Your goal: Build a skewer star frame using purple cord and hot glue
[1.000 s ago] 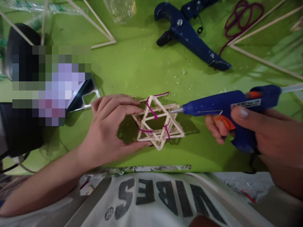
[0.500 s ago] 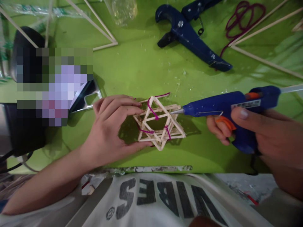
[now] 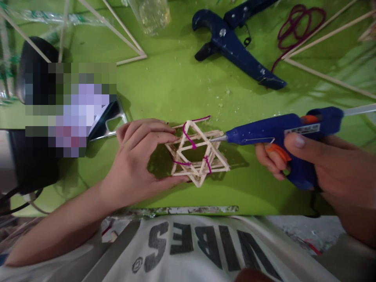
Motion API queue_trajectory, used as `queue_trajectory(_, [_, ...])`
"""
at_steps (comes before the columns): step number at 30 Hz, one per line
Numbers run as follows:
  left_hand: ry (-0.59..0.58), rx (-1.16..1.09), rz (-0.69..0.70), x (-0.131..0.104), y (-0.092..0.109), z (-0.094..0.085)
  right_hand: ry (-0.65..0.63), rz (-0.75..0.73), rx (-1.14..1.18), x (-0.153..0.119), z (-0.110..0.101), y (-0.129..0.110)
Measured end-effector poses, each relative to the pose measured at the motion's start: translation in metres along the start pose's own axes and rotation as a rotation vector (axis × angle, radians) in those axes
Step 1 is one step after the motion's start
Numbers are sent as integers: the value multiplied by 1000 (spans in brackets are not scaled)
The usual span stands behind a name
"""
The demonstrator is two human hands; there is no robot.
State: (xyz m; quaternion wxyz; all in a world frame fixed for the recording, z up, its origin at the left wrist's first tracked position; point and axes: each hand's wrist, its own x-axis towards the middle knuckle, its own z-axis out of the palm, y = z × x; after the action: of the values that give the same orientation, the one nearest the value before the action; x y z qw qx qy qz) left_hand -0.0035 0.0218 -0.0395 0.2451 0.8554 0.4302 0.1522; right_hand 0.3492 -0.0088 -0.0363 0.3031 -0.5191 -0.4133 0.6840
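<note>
Between the thumb and fingers of my left hand [image 3: 136, 162] is a six-pointed star frame [image 3: 200, 169] of thin wooden sticks, held just over the green table. Short pieces of purple string [image 3: 188, 135] are tied around its sticks. My right hand [image 3: 337, 168] is wrapped round a blue glue gun [image 3: 264, 128], fingers at its orange trigger [image 3: 279, 152]. The metal nozzle touches or nearly touches a stick crossing at the star's upper right. A clear glue stick [image 3: 360, 109] sticks out of the gun's back end.
Blue-handled cutters [image 3: 235, 49] lie beyond the star, with a coil of purple string [image 3: 299, 27] to their right. Stick triangles [image 3: 329, 76] lie at both far sides. A clear cup [image 3: 151, 17] stands at the back. A partly blurred phone [image 3: 101, 119] lies left, near a black object [image 3: 32, 164].
The glue gun has shifted very slightly left, its nozzle reaching a little further onto the star. My left hand and the star stay in place.
</note>
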Motion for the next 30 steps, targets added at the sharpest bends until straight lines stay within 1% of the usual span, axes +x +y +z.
queue_trajectory(3, [35,-6,-1,-1,-1,2,54,85,1,-1,3,-5])
queue_trajectory(5, [36,-8,3,-1,-1,2,71,126,-2,-2,4,-6])
queue_trajectory(12, [39,-4,6,0,-1,2,60,108,15,-6,-2,2])
queue_trajectory(18, [19,5,19,0,-1,1,70,123,8,-4,1,-1])
queue_trajectory(21, [6,16,21,0,-1,0,68,118,16,-3,-1,0])
queue_trajectory(26, [0,32,18,1,-1,-1,49,158,50,-5,-5,5])
queue_trajectory(30, [-11,35,28,1,-1,-1,44,160,33,-7,-5,2])
